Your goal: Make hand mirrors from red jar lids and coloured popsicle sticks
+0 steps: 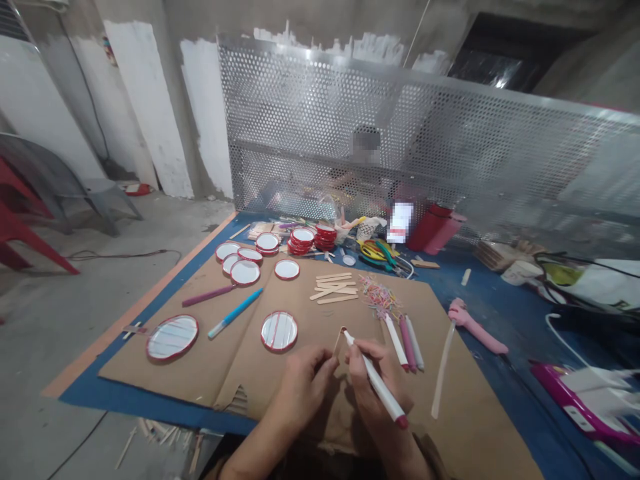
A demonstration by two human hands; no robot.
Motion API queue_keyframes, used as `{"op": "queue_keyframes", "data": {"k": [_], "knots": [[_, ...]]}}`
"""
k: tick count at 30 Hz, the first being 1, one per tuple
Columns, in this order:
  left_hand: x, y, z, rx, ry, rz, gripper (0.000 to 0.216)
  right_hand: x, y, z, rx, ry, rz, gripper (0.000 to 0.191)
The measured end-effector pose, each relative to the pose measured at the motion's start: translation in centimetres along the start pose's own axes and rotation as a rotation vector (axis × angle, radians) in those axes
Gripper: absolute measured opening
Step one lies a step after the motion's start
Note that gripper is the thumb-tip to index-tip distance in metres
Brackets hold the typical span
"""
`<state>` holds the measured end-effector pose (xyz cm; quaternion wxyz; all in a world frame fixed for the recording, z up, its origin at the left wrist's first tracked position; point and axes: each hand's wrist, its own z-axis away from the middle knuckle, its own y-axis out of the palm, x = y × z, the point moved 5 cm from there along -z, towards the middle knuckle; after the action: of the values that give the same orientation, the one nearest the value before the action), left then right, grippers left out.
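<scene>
Workshop: pliers point(385, 255), glue gun point(479, 328)

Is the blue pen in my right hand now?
No, the right hand holds a white marker, while the blue pen lies on the cardboard.

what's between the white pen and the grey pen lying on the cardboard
A purple pen lies between the white pen and grey pen, in the head view.

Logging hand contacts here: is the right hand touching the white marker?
Touching: the head view shows the right hand gripping the white marker like a pen, its barrel held between thumb and fingers.
</scene>
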<state>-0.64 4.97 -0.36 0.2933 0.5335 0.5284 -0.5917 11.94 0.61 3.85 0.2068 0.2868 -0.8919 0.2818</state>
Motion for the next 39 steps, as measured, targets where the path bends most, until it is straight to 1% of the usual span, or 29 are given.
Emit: {"op": "queue_keyframes", "data": {"k": [5, 8, 13, 18, 27, 35, 39], "knots": [[-0.17, -0.08, 0.04, 0.007, -0.010, 0.013, 0.028, -0.07, 0.05, 0.02, -0.009, 0.016, 0.003, 0.008], [-0.17, -0.10, -0.02, 0.013, -0.024, 0.012, 0.028, -0.02, 0.19, -0.03, 0.020, 0.001, 0.008, 0.007], [0.01, -0.02, -0.05, 0.006, -0.044, 0.017, 0.028, -0.16, -0.08, 0.08, 0.005, -0.006, 0.007, 0.007], [0.07, 0.10, 0.10, 0.005, -0.026, 0.016, 0.028, -0.09, 0.05, 0.18, 0.037, -0.018, -0.004, 0.007], [-0.12, -0.15, -0.13, -0.002, -0.009, 0.011, 0.028, -0.01, 0.12, 0.06, 0.038, -0.032, -0.005, 0.007], [-0.06, -0.05, 0.02, 0.000, -0.012, 0.021, 0.027, -0.03, 0.01, 0.06, 0.018, -0.013, -0.010, 0.008], [-0.06, -0.08, -0.06, -0.008, -0.021, 0.011, 0.027, -0.35, 0.06, 0.26, 0.029, 0.030, -0.009, 0.008]]}}
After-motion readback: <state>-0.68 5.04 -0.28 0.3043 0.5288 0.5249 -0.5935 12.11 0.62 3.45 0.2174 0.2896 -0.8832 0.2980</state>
